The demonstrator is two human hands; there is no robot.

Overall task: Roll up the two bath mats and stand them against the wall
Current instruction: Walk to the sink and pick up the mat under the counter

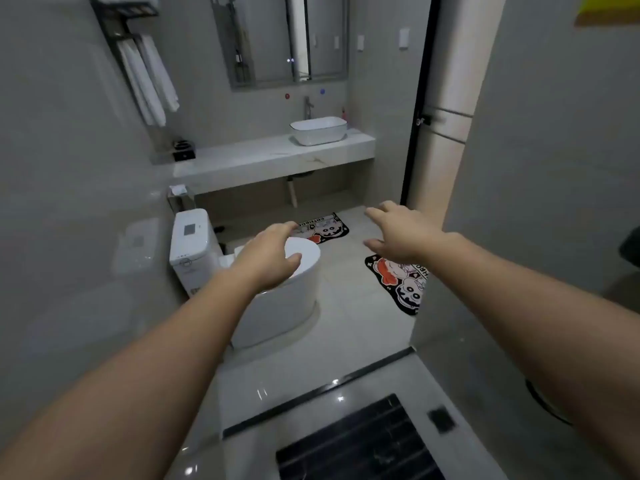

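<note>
Black-edged cartoon bath mats are seen flat on the tiled floor: the far mat (323, 228) lies below the vanity counter (277, 157), the near mat (401, 282) lies by the doorway wall, and the two are well apart. Both arms are held out in the air, with the left hand (268, 259) seen over the toilet (277, 306) and the right hand (401, 233) above the near mat. Fingers of both are spread, nothing gripped, neither mat touched.
</note>
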